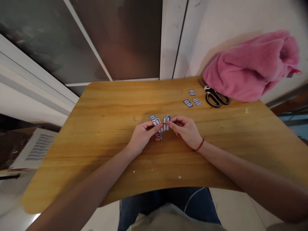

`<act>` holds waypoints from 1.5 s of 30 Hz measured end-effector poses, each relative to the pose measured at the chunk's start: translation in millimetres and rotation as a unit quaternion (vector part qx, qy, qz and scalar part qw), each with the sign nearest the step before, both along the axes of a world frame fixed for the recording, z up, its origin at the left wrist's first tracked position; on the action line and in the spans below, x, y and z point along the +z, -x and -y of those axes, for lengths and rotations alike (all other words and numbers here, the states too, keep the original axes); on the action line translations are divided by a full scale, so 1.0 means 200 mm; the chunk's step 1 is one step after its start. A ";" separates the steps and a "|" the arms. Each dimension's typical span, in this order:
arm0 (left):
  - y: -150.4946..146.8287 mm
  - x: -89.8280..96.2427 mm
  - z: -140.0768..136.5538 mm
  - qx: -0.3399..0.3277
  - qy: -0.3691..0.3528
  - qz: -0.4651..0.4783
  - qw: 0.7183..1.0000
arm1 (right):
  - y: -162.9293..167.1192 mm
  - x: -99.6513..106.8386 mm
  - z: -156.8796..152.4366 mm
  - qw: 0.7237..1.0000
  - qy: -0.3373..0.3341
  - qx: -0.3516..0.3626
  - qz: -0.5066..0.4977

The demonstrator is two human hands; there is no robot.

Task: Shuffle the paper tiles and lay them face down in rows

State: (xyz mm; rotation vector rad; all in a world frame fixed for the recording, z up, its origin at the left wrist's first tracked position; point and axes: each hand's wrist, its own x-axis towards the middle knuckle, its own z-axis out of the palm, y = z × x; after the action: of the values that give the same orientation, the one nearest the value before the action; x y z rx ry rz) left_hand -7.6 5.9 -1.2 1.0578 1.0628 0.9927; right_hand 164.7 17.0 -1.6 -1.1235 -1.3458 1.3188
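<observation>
My left hand (142,136) pinches a small blue-edged white paper piece (156,122) between thumb and fingers. My right hand (186,130), with a red string on its wrist, grips another such blue-and-white paper piece (166,120). The two pieces meet or overlap between my fingertips; whether they are joined I cannot tell. More blue-edged pieces show at the left hand, one at its upper side (152,117) and one below its fingers (159,139). My fingers partly cover them, so I cannot tell if these are held or lie on the table.
Several similar paper pieces (192,92) lie toward the back right of the wooden table (115,106). Beside them are black-handled scissors (216,98), blades partly under a pink plush cloth item (247,67). White scraps (179,177) dot the front. A cardboard box (36,147) stands left.
</observation>
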 end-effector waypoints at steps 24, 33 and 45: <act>0.01 -0.01 0.00 0.005 -0.029 -0.065 0.997 | -0.01 0.00 0.00 0.997 -0.037 0.051 0.048; 0.00 0.02 0.01 0.010 0.007 -0.050 0.999 | 0.00 -0.01 -0.01 0.999 -0.019 -0.013 0.035; -0.01 0.04 0.03 0.010 0.037 -0.065 0.997 | 0.00 -0.04 0.03 0.993 -0.043 0.090 0.058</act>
State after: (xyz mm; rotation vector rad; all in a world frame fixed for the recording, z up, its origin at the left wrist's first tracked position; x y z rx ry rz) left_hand -5.6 -0.3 6.1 1.0643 1.2082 0.9027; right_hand 164.3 11.9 -8.7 -1.0520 -1.6060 1.3268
